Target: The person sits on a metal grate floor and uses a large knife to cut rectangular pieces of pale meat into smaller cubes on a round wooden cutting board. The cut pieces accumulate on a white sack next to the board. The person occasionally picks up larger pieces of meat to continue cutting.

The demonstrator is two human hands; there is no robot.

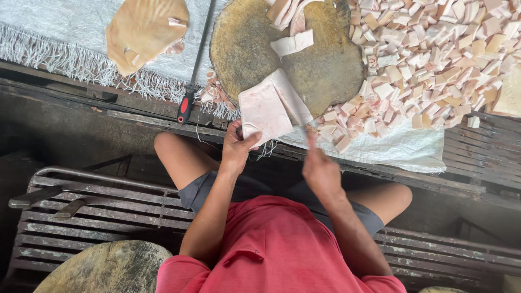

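— What was the left hand point(236, 147) doing?

— It gripped the near corner of a pale pink slab point(265, 111), thumb on top and fingers underneath. The slab lay half on the round chopping block point(304, 70) and half over its near edge, with a second flat layer just beside it on the right.

— And the right hand point(321, 172)?

— It hung just short of the block, apart from the slab, with its fingers curled. It was blurred, so I couldn't tell whether it held anything.

— What else lay around?

— A few pale strips point(292, 43) sat further back on the block. To the right, a big heap of cut cubes point(429, 59) covered a white cloth point(407, 149). To the left lay a thin rod with a red and black handle point(186, 107), and beyond it a tan sheet of skin point(144, 32). A second round block point(108, 268) sat on a metal rack point(97, 217) by the person's left side.
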